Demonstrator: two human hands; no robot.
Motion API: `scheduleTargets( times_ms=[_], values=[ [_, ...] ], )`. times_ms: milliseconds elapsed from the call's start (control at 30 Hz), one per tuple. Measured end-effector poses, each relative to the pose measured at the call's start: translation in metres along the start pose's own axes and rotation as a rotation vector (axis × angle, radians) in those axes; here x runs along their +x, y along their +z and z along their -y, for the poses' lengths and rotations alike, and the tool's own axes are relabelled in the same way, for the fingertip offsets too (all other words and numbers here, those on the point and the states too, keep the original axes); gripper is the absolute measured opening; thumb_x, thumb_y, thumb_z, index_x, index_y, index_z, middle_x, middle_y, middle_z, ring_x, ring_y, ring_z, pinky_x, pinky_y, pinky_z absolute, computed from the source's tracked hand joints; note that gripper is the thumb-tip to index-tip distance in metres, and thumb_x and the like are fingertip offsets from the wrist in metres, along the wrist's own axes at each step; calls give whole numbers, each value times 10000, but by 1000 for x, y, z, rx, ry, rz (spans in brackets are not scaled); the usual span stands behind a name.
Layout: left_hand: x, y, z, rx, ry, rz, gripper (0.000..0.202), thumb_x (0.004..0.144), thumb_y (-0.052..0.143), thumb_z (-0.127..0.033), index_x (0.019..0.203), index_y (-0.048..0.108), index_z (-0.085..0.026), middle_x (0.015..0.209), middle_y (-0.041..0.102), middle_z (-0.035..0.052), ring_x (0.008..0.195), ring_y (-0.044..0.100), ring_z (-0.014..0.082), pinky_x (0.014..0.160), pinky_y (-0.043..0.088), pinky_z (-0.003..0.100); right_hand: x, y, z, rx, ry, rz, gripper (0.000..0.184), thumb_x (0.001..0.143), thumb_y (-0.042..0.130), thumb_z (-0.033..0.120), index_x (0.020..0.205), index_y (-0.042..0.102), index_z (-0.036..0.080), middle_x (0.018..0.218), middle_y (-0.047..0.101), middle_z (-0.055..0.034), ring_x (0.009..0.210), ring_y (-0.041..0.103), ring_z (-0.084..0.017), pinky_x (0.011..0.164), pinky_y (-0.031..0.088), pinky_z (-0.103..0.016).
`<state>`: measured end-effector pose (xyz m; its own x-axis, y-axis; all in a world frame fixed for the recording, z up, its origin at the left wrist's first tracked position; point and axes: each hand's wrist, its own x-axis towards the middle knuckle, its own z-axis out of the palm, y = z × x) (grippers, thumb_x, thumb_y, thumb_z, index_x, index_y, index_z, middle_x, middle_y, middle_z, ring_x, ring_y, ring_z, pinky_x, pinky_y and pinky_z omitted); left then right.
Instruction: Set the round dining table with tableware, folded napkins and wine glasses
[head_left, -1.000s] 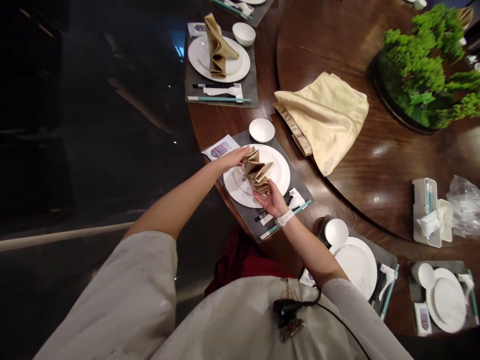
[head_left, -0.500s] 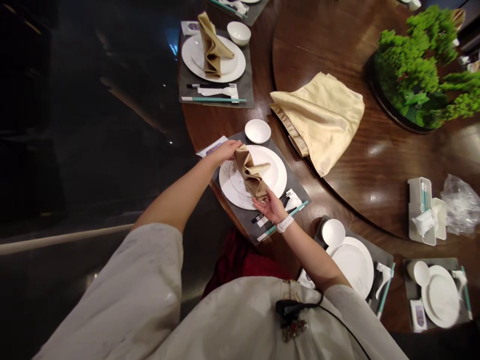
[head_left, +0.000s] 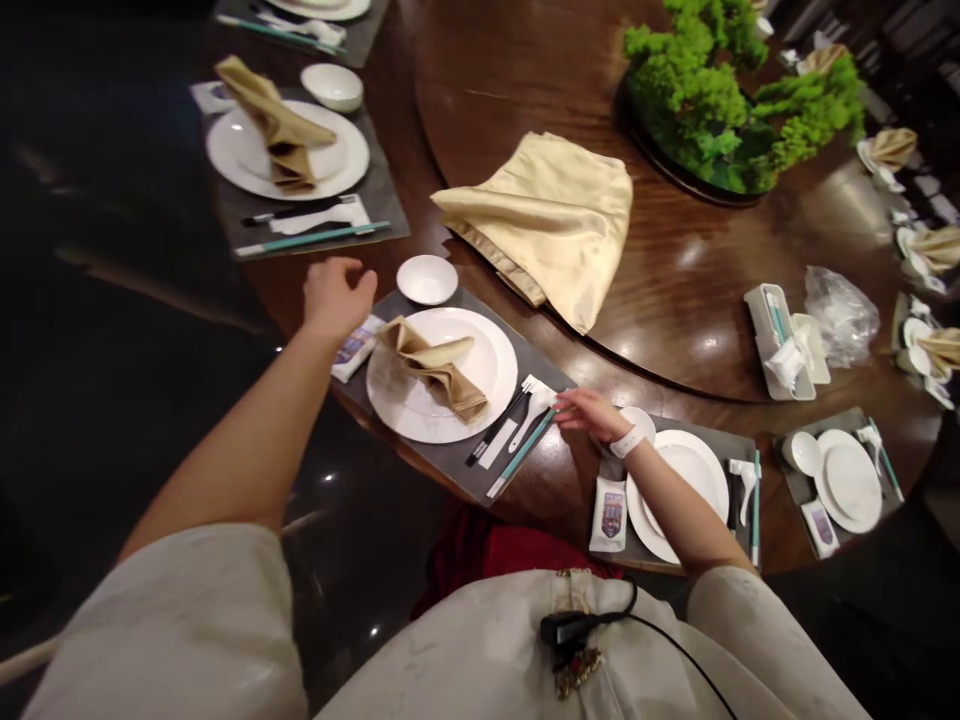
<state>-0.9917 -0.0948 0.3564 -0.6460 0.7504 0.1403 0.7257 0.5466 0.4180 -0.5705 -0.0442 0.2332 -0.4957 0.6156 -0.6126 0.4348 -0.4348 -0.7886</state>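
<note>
Folded tan napkin (head_left: 431, 368) lying slantwise across the middle of a white porcelain plate (head_left: 484, 350), its pleats uppermost, touched by neither hand. Step in hand, by the look of it: napkin placing at this setting, apparently finished, with both hands off the cloth. Left hand (head_left: 337, 298) open and empty, fingers loosely spread, just beyond the plate's left edge and close to a printed sachet (head_left: 354, 347). Right hand (head_left: 589, 415) also open and empty, fingers extended, its fingertips just beside a white ceramic spoon (head_left: 534, 415) and near teal chopsticks (head_left: 521, 455) on the plate's right. Beneath all this, a dark slate placemat (head_left: 544, 385), with a small white bowl (head_left: 427, 280) just beyond the plate. Further right, under the right forearm, a second white plate (head_left: 690, 465) without a napkin, and on the far left, a plate with a folded napkin (head_left: 274, 125) already on it. Next need, as a judgement: a fold for that bare plate on the right. Beyond the settings, a loose satin napkin (head_left: 544, 220) on the wooden turntable (head_left: 675, 310), near a moss centrepiece (head_left: 712, 110).
</note>
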Motion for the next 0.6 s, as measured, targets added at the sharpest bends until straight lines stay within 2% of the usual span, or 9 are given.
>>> scheduleTargets(
  times_ms=[33, 67, 133, 233, 300, 367, 433, 500, 600],
  values=[
    [4, -2, -23, 28, 92, -60, 347, 970, 525, -346, 1233, 612, -138, 1272, 645, 91, 1217, 544, 232, 1153, 378, 394, 0, -31, -3, -214, -54, -226, 244, 1007, 472, 248, 1126, 660, 149, 1081, 743, -130, 915, 745, -219, 835, 618, -362],
    [5, 1, -50, 31, 198, -74, 374, 965, 537, -341, 1269, 611, -137, 1283, 644, 82, 1204, 556, 218, 1142, 385, 373, 0, -62, -7, -309, -63, -373, 279, 1004, 454, 226, 1183, 645, 130, 1165, 725, -162, 1040, 719, -248, 933, 585, -403],
    [-2, 27, -111, 5, 397, 75, 392, 960, 541, -357, 1270, 637, -136, 1245, 666, 76, 1139, 597, 218, 1092, 424, 349, 0, -118, -20, -426, -49, -583, 369, 969, 474, 164, 1313, 584, 87, 1395, 606, -231, 1320, 568, -302, 1124, 443, -461],
    [-36, 103, -195, 24, 607, 462, 362, 897, 633, -375, 1190, 704, -174, 1220, 690, 105, 1114, 629, 283, 1032, 469, 347, 0, -176, -47, -567, 17, -733, 609, 859, 577, 63, 1458, 468, 39, 1609, 353, -281, 1499, 332, -371, 1234, 222, -533],
    [-61, 161, -231, 120, 634, 552, 495, 830, 721, -328, 1296, 660, -174, 1373, 618, 161, 1214, 596, 343, 1057, 452, 390, 5, -197, -65, -647, 56, -770, 684, 829, 617, 57, 1485, 431, -3, 1613, 326, -310, 1489, 335, -408, 1227, 194, -561],
    [-79, 208, -251, 202, 573, 539, 606, 791, 749, -252, 1373, 606, -159, 1437, 563, 218, 1274, 559, 393, 1068, 430, 443, 14, -210, -79, -690, 61, -782, 649, 865, 605, 95, 1470, 431, -62, 1563, 376, -354, 1443, 400, -423, 1209, 219, -555],
    [-88, 235, -260, 255, 498, 511, 492, 838, 681, -223, 1320, 635, -134, 1359, 610, 249, 1276, 553, 410, 1059, 417, 477, 25, -219, -91, -720, 40, -788, 590, 905, 555, 116, 1447, 450, -89, 1513, 421, -383, 1398, 458, -414, 1192, 247, -533],
    [-91, 243, -266, 294, 446, 505, 305, 887, 598, -225, 1156, 704, -128, 1221, 680, 245, 1237, 576, 407, 1039, 420, 489, 35, -229, -100, -750, 6, -782, 568, 910, 534, 121, 1442, 474, -70, 1489, 441, -391, 1367, 491, -400, 1171, 273, -520],
    [-92, 229, -287, 302, 345, 436, 166, 888, 601, -262, 959, 716, -164, 1092, 725, 190, 1204, 603, 388, 1014, 444, 461, 44, -245, -115, -786, -57, -750, 566, 901, 531, 130, 1440, 500, -40, 1470, 448, -406, 1332, 518, -405, 1119, 327, -538]
  ],
)
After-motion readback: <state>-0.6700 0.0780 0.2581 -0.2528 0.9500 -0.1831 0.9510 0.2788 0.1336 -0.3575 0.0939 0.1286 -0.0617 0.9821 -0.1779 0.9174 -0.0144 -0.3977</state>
